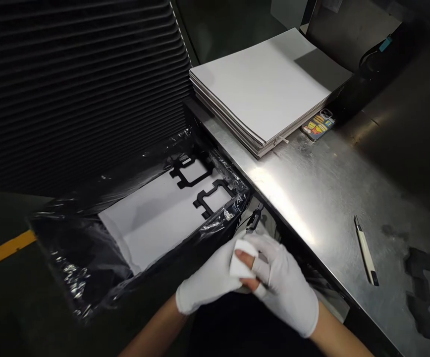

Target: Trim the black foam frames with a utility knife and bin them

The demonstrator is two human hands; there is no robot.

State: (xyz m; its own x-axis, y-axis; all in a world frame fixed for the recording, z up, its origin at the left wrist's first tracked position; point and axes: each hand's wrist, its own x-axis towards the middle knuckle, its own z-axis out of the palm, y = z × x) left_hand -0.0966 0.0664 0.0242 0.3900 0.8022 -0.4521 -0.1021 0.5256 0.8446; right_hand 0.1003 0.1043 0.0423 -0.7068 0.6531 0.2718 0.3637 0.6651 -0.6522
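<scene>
In the head view, both hands meet low in the frame, at about six o'clock, just off the near edge of the steel table (311,198). Each wears a white glove with some fingertips cut away, so bare fingertips show. The left hand (209,280) is curled, its fingers closed round a small white pad (240,260) that it pinches between thumb and forefinger. The right hand (285,287) lies against the left, touching it, its fingers bent over the same pad; whether it truly grips the pad or only rests on it cannot be told.

At about ten o'clock from the hands stands a bin lined with black plastic film (88,277), its rim just beside the table edge. Inside lies a white sheet (155,218), and on the far end of that sheet rest two black foam frames (200,186), one beside the other.

At about one o'clock, well apart from the hands, a stack of white boards (263,84) sits on the table, squared up and flat. Tucked under its near right corner is a phone with a colourful case (318,125). At about three o'clock a slim utility knife (365,250) lies flat on the steel, and beyond it, near the right edge, a black foam cut-out (428,292) rests on the table. A yellow floor line (5,250) shows at nine o'clock.
</scene>
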